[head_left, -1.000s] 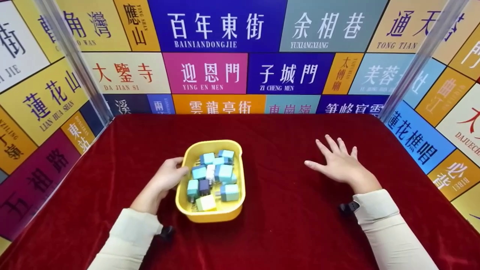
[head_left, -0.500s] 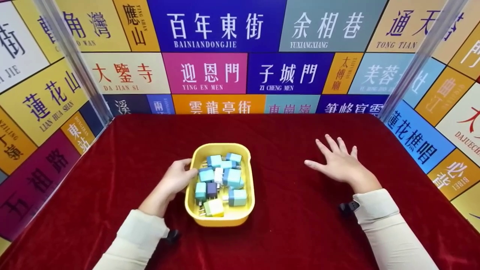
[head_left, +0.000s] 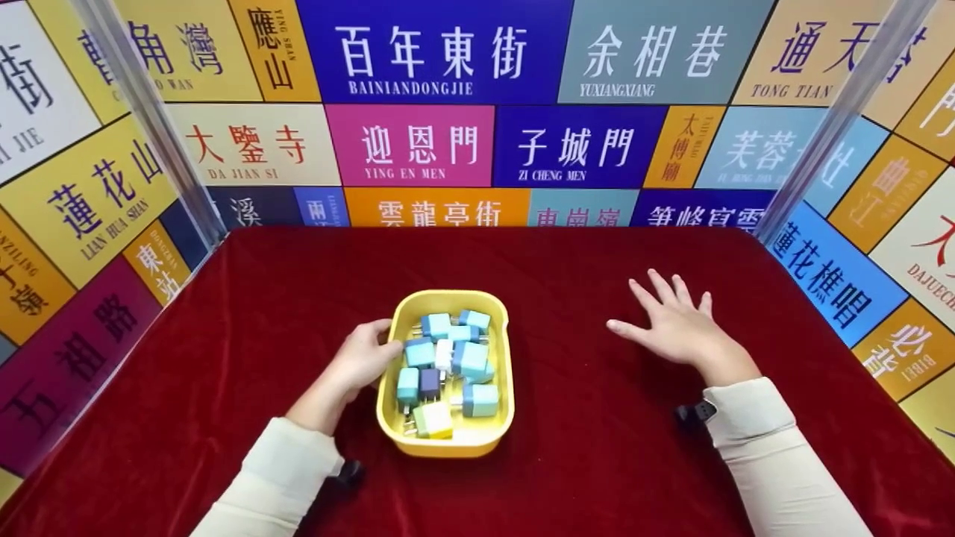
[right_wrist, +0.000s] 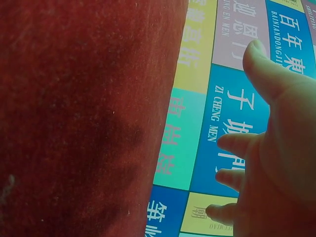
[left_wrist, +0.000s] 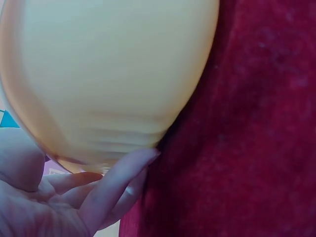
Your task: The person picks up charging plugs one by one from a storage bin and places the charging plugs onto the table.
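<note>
A yellow plastic bin (head_left: pixel 448 447) sits a little left of the middle, tilted slightly toward the camera in the head view. Inside lie several small plug chargers with metal prongs: light blue ones (head_left: pixel 480 400), a dark purple one (head_left: pixel 430 383), a white one (head_left: pixel 443 355) and a yellow-green one (head_left: pixel 433 420). My left hand (head_left: pixel 363 356) grips the bin's left side, thumb over the rim and fingers against the outer wall. The left wrist view shows those fingertips (left_wrist: pixel 145 157) curled at the bin's underside. Fingers spread, my right hand (head_left: pixel 683 328) is over the cloth, holding nothing.
Dark red cloth (head_left: pixel 582 447) covers the table. Panels with large Chinese lettering (head_left: pixel 410 145) stand behind and at both sides. Clear upright posts rise at the back left (head_left: pixel 160 127) and back right (head_left: pixel 835 127) corners.
My left hand has shifted the yellow bin with its chargers rightward and a little nearer to me, less in the last half second. My right hand has stayed in place.
</note>
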`<action>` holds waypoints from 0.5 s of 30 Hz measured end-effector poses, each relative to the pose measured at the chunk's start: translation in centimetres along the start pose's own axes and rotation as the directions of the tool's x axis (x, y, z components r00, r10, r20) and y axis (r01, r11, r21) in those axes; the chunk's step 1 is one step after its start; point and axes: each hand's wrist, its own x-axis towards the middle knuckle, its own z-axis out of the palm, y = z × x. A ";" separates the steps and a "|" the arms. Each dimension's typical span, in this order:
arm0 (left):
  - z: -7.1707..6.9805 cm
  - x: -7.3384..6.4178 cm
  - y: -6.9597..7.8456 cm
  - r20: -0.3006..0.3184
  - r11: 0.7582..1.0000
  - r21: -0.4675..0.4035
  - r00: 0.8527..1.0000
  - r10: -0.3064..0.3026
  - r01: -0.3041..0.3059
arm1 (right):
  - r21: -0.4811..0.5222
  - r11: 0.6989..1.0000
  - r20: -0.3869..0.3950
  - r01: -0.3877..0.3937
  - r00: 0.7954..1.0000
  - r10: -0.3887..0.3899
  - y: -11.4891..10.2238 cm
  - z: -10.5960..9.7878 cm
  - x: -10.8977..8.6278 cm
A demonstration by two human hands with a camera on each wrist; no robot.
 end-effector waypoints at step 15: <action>-0.2 0.1 -0.3 0.092 0.997 -0.039 0.994 -0.064 0.068 | 0.000 0.999 -0.002 0.034 0.999 -0.034 -1.2 -0.8 -0.3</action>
